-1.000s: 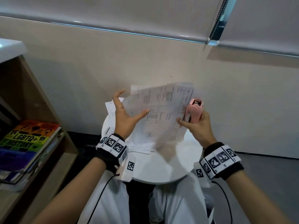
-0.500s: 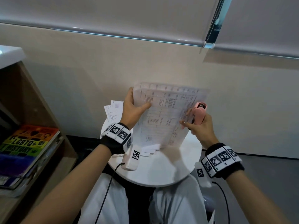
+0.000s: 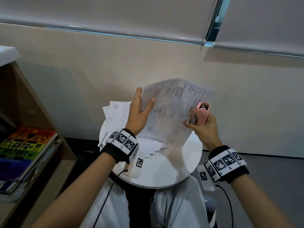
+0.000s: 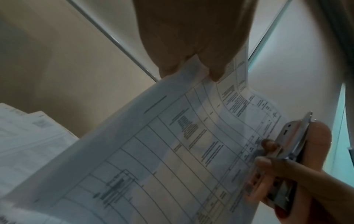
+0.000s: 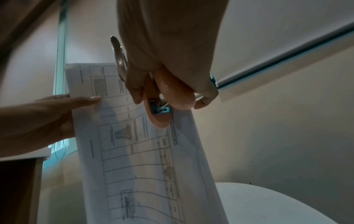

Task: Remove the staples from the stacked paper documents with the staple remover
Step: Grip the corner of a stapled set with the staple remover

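A printed paper document with tables is held up above the round white table. My left hand pinches its upper left edge, thumb on the front and fingers behind; the left wrist view shows the fingers on the sheet. My right hand grips a pink staple remover and also pinches the paper's right edge. In the right wrist view the remover sits against the sheet with its metal jaws near the edge. No staple can be made out.
More loose papers lie on the far left of the table and under the held sheet. A wooden shelf with books stands at the left. A beige wall and roller blinds are behind. My knees are under the table's near edge.
The held document has turned and tilted, its top now leaning right. My left hand went from a spread palm to pinching the sheet's upper left edge. The right hand kept hold of the remover.
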The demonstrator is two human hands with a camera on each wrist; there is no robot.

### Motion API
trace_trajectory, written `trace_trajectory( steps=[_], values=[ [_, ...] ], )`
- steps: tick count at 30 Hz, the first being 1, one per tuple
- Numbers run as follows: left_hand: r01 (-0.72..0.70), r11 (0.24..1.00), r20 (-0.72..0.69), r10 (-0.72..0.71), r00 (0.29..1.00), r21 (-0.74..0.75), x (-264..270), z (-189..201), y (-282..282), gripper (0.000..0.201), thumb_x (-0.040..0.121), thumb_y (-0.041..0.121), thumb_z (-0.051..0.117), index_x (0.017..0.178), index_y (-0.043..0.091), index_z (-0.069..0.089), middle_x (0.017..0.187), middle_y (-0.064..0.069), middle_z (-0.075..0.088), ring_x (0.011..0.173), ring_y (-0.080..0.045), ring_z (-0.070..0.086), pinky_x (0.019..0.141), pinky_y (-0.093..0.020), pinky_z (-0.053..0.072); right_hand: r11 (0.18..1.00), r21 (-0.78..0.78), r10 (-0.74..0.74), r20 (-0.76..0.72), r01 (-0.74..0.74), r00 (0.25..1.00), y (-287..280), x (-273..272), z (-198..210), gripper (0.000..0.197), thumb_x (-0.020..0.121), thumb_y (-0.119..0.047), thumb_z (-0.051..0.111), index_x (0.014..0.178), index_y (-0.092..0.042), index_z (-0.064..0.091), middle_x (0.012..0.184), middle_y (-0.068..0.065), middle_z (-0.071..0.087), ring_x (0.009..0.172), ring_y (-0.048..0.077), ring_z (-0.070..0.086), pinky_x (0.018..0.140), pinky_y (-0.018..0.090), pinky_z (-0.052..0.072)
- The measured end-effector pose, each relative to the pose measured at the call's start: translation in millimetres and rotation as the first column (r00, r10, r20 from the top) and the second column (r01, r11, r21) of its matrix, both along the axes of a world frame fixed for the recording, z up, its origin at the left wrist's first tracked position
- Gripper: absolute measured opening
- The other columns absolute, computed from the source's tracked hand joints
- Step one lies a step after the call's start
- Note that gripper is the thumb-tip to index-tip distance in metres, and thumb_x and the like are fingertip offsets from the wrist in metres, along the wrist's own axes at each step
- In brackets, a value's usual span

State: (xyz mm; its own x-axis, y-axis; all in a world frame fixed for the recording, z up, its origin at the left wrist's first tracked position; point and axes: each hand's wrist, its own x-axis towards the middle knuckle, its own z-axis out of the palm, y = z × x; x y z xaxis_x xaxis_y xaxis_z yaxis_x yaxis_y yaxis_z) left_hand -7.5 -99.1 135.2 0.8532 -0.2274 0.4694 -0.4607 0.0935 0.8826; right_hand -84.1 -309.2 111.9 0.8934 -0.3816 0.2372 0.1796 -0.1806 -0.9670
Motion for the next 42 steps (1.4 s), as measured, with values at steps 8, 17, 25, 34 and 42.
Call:
trace_trajectory(
  steps=[8, 17, 25, 34, 42],
  values=[
    [0.023, 0.999, -0.137, -0.017, 0.990, 0.042, 0, -34, -8, 0.024, 0.098, 0.020, 0.047, 0.122, 0.020, 0.043, 0.110, 0.011, 0.061, 0.102, -0.003, 0.062, 0.087, -0.028, 0.054, 0.992, 0.041, -0.119, -0.045, 0.120, 0.992, 0, -5, -6, 0.059, 0.068, 0.013, 0.077, 0.112, -0.004, 0.042, 0.102, 0.013, 0.057, 0.081, 0.010, 0.064, 0.063, 0.016, 0.054],
    [0.030, 0.999, -0.122, -0.027, 0.992, 0.022, 2, -38, -6, 0.023, 0.099, 0.021, 0.045, 0.121, 0.025, 0.043, 0.115, 0.014, 0.059, 0.106, 0.004, 0.059, 0.089, -0.016, 0.050, 0.922, 0.383, -0.208, 0.378, 0.052, 0.902, 49, 25, 136, 0.025, 0.080, -0.004, 0.070, 0.101, -0.007, 0.055, 0.078, -0.005, 0.065, 0.064, 0.010, 0.062, 0.067, 0.029, 0.053],
    [0.019, 0.999, -0.112, -0.014, 0.994, 0.049, 5, -38, 2, 0.015, 0.099, 0.029, 0.044, 0.108, 0.041, 0.043, 0.107, 0.011, 0.060, 0.095, 0.005, 0.061, 0.082, -0.018, 0.051, 0.939, 0.343, -0.163, 0.346, 0.037, 0.924, 123, 64, 139, 0.008, 0.093, -0.012, 0.057, 0.089, -0.017, 0.052, 0.072, 0.006, 0.061, 0.060, 0.015, 0.060, 0.043, 0.027, 0.051],
    [0.071, 0.997, -0.152, -0.067, 0.986, 0.020, 11, -43, 5, 0.022, 0.100, 0.024, 0.042, 0.122, 0.028, 0.039, 0.111, 0.017, 0.059, 0.098, 0.009, 0.060, 0.084, -0.016, 0.050, 0.970, 0.232, -0.169, 0.416, 0.075, 0.894, 132, 75, 122, 0.018, 0.070, -0.036, 0.063, 0.077, -0.020, 0.056, 0.070, 0.012, 0.064, 0.063, 0.031, 0.060, 0.059, 0.046, 0.055],
    [0.086, 0.992, -0.124, -0.074, 0.990, 0.095, 16, -34, 4, 0.021, 0.099, 0.024, 0.043, 0.120, 0.023, 0.040, 0.110, 0.006, 0.059, 0.089, 0.014, 0.057, 0.079, -0.004, 0.045, 0.984, 0.148, -0.152, 0.425, 0.097, 0.892, 140, 83, 117, 0.020, 0.069, -0.041, 0.061, 0.072, -0.022, 0.056, 0.068, 0.007, 0.060, 0.064, 0.044, 0.060, 0.061, 0.055, 0.055]
  ],
)
